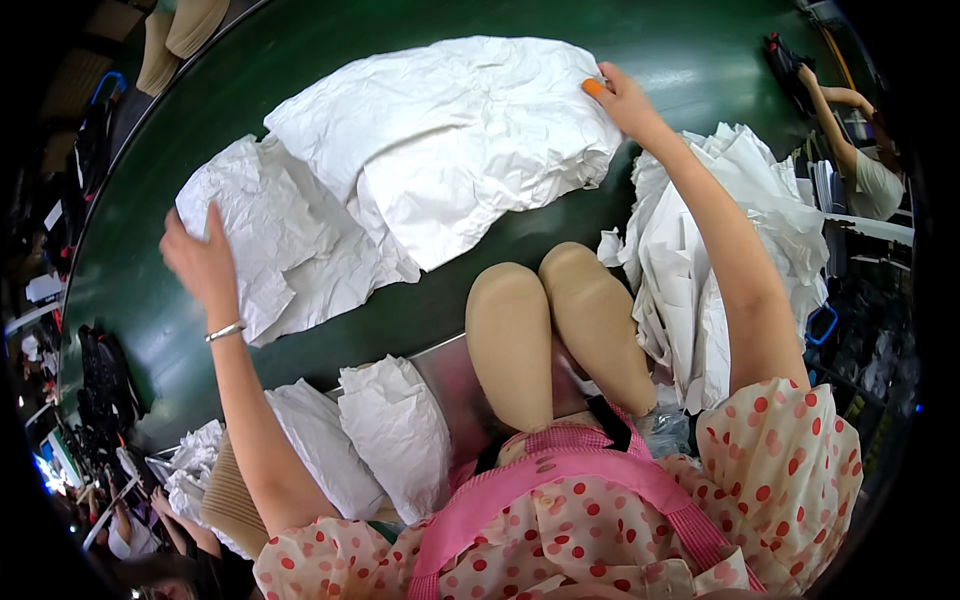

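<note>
Two crumpled sheets of white paper lie spread on the dark green surface, a large sheet [470, 130] farther off and a smaller sheet [275, 220] at its left, partly overlapping. My right hand [625, 105] pinches the large sheet's right edge; an orange cover sits on its thumb. At the smaller sheet's left edge is my left hand [203, 260], thumb and fingers apart, a silver bangle on the wrist. Close to my body, two beige foot-shaped pieces [510, 340] stand side by side. Left of them are two bundles wrapped in white paper [395, 430].
A thick pile of white paper sheets [685, 270] rests beyond my right forearm. More beige foot-shaped pieces [180, 40] show at the far left. Dark shoes [105, 370] line the left side. At the right, another person [865, 170] handles a dark shoe [788, 70].
</note>
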Action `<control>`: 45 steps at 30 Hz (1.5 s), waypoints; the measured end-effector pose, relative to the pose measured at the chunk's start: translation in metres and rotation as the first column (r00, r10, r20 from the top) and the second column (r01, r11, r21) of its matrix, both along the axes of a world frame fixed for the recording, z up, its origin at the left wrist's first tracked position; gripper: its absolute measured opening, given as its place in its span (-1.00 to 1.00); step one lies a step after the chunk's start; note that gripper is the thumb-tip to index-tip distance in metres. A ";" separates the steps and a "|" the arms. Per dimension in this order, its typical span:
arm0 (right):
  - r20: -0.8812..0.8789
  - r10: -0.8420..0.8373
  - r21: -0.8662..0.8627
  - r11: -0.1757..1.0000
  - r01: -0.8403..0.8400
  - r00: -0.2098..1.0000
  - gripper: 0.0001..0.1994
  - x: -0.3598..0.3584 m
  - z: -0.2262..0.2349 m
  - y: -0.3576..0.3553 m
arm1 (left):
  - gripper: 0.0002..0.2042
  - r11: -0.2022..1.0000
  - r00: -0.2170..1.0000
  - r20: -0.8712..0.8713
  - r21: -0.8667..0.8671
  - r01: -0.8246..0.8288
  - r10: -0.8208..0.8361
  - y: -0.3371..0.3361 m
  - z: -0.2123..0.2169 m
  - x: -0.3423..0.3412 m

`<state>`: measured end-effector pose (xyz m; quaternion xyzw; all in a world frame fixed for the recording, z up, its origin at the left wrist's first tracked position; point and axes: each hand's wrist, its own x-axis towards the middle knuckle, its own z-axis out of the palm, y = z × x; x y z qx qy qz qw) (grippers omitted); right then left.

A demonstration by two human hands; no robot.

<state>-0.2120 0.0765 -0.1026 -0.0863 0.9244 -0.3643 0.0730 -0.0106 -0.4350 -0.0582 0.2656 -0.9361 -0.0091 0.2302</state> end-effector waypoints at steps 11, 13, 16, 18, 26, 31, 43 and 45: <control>-0.035 0.085 -0.245 0.965 -0.091 0.996 -0.69 0.022 0.030 -0.053 | -0.55 -0.751 0.964 -0.247 0.653 0.093 -0.095 0.186 0.046 -0.092; -0.102 0.040 -0.309 0.948 -0.070 0.994 -0.66 0.010 0.039 -0.036 | -0.54 -0.843 0.936 -0.344 0.522 0.131 -0.068 0.199 0.044 -0.099; -0.178 -0.093 0.017 0.995 0.097 0.980 -0.68 0.001 0.062 -0.021 | -0.53 -0.737 0.947 -0.322 0.639 0.220 0.003 0.217 0.020 -0.105; -0.381 -0.097 0.203 0.962 0.185 0.920 -0.71 0.000 0.058 -0.019 | -0.52 -0.640 0.975 -0.221 0.748 0.176 0.010 0.214 -0.045 -0.111; -0.427 0.684 0.443 0.728 -0.523 0.591 -0.39 0.108 0.038 -0.123 | -0.60 -0.386 0.945 -0.127 0.890 0.243 0.302 0.221 -0.098 -0.097; -0.345 0.808 0.621 0.578 -0.529 0.478 -0.69 0.101 -0.028 -0.103 | -0.70 -0.334 0.972 -0.043 0.935 0.122 0.233 0.214 -0.090 -0.114; -0.571 0.677 0.498 0.735 -0.459 0.465 -0.80 0.085 -0.016 -0.112 | -0.75 -0.305 0.971 0.056 0.952 0.019 0.233 0.199 -0.085 -0.125; -0.512 0.734 0.522 0.678 -0.518 0.446 -0.80 0.095 -0.009 -0.107 | -0.75 -0.195 0.968 0.050 0.981 -0.001 0.246 0.190 -0.088 -0.126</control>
